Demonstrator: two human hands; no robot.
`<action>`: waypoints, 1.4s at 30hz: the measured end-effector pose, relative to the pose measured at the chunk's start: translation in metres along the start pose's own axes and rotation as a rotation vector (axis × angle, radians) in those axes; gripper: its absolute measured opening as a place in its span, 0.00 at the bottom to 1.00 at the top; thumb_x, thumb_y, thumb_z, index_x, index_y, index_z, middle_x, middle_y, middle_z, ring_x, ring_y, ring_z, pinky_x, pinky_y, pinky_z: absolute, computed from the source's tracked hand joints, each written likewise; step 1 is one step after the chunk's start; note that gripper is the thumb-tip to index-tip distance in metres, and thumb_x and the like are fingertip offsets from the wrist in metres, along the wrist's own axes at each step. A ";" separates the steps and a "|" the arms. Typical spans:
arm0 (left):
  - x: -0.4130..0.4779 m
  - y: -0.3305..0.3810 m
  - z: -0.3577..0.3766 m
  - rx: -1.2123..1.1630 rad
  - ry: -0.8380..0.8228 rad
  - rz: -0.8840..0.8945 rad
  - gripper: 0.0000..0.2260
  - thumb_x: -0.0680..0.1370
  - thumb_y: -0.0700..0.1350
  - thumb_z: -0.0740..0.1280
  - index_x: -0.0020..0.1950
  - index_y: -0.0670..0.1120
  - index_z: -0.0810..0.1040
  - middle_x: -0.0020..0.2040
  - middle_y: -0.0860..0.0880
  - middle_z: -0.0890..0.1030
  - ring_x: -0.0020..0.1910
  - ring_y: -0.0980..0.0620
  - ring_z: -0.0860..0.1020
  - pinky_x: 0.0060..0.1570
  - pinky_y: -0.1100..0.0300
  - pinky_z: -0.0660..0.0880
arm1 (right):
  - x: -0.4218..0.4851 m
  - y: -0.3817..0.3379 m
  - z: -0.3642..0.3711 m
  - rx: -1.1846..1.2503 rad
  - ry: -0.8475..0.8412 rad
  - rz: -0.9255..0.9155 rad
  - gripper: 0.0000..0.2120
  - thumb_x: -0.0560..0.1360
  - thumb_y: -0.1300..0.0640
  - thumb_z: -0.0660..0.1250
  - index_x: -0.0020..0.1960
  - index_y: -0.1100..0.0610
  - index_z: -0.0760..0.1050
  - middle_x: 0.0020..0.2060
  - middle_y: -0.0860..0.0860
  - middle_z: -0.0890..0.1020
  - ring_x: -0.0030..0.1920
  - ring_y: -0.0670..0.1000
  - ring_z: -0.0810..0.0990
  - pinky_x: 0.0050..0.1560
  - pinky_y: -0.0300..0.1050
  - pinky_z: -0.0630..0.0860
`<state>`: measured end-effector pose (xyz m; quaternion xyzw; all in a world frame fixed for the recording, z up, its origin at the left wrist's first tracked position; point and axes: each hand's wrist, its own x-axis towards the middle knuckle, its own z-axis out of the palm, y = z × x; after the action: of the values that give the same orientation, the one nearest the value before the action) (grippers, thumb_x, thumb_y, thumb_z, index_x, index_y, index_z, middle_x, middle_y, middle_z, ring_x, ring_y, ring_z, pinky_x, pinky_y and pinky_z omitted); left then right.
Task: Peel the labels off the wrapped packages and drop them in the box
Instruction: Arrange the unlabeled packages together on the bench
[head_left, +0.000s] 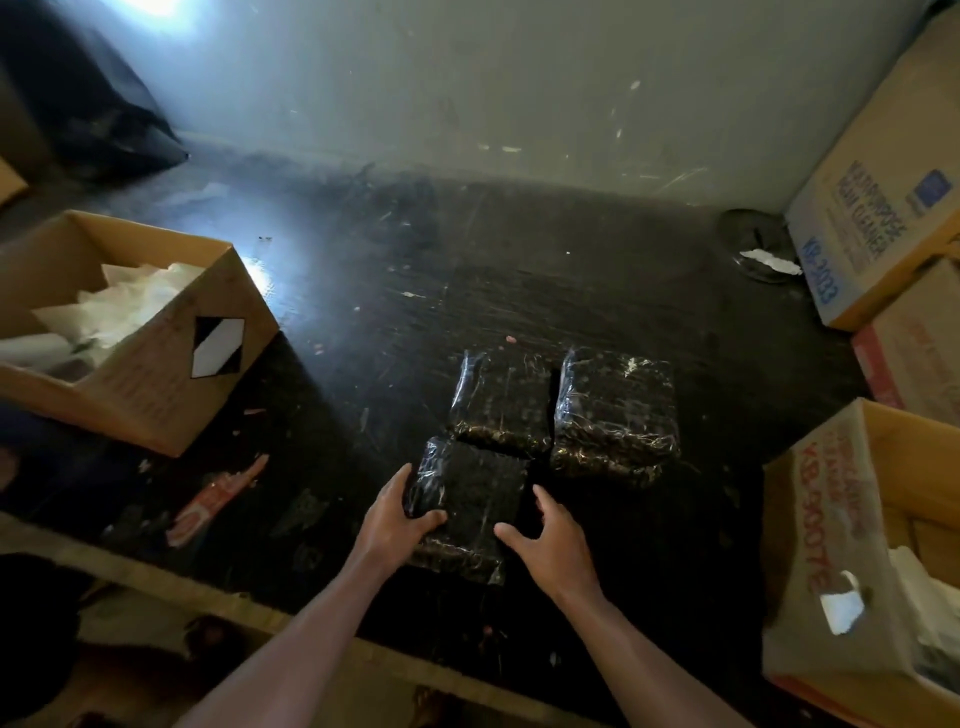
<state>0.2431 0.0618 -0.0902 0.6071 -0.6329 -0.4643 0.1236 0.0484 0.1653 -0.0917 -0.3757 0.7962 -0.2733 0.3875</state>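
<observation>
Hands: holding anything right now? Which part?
Left hand grips the nearest wrapped package by its left edge. Right hand is open beside its right edge, gripping nothing.

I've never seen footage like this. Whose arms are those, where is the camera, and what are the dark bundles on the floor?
There is no machine here: a person wears a camera on the head, so the one picture looks forward and down over their own bare arms. On the dark floor lie three black packages wrapped in shiny film. The left hand grips the left edge of the nearest package; the right hand is open at its right edge, and touch is unclear. Two more packages lie just beyond, side by side. An open cardboard box on the left holds crumpled white material. More cartons stand on the right.
</observation>
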 end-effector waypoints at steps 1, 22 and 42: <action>0.001 -0.008 -0.002 0.006 -0.045 -0.016 0.43 0.70 0.53 0.77 0.80 0.51 0.57 0.75 0.49 0.67 0.70 0.51 0.68 0.66 0.58 0.65 | -0.002 0.000 0.011 0.026 -0.023 0.022 0.47 0.71 0.39 0.74 0.81 0.51 0.54 0.75 0.52 0.68 0.74 0.52 0.68 0.67 0.46 0.69; 0.046 0.042 -0.046 -0.079 -0.097 0.307 0.44 0.65 0.61 0.78 0.77 0.55 0.62 0.71 0.53 0.72 0.69 0.56 0.70 0.66 0.60 0.66 | 0.006 -0.075 0.001 0.111 0.315 -0.047 0.51 0.67 0.39 0.76 0.81 0.53 0.53 0.77 0.52 0.67 0.76 0.49 0.65 0.72 0.43 0.64; 0.149 0.091 -0.013 0.007 -0.134 0.234 0.45 0.67 0.66 0.73 0.78 0.56 0.59 0.69 0.53 0.74 0.67 0.53 0.73 0.64 0.51 0.73 | 0.114 -0.109 -0.031 -0.139 0.371 0.047 0.40 0.75 0.43 0.70 0.80 0.55 0.57 0.77 0.53 0.65 0.76 0.52 0.64 0.70 0.46 0.66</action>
<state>0.1586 -0.0909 -0.0771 0.4972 -0.7077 -0.4843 0.1322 0.0175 0.0155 -0.0430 -0.3259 0.8796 -0.2731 0.2134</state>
